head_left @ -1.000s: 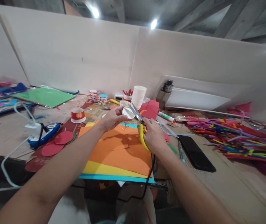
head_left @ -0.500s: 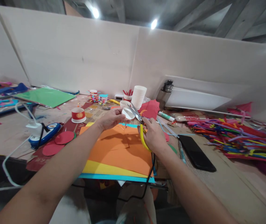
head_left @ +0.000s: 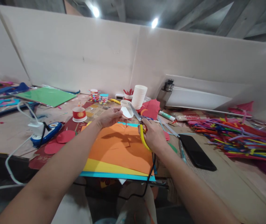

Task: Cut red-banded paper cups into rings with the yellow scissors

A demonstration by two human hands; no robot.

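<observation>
My left hand [head_left: 109,118] is closed on a small white paper cup piece [head_left: 126,111], held above the table. My right hand [head_left: 153,135] grips yellow-handled scissors [head_left: 139,124]; their blades point up and left and meet the white piece. Both hands hover over a stack of orange paper [head_left: 121,149] lying on yellow and blue sheets.
A stack of white cups [head_left: 139,96] stands behind the hands, a red-banded cup [head_left: 79,114] to the left. A black phone [head_left: 197,151] and a pen lie right of the paper. Coloured pipe cleaners [head_left: 235,137] cover the right. Red discs [head_left: 59,141], a charger and a green sheet [head_left: 46,96] lie left.
The white piece has turned in my left hand, from facing me as a round disc to a more edge-on tilt. The scissors stay at its edge.
</observation>
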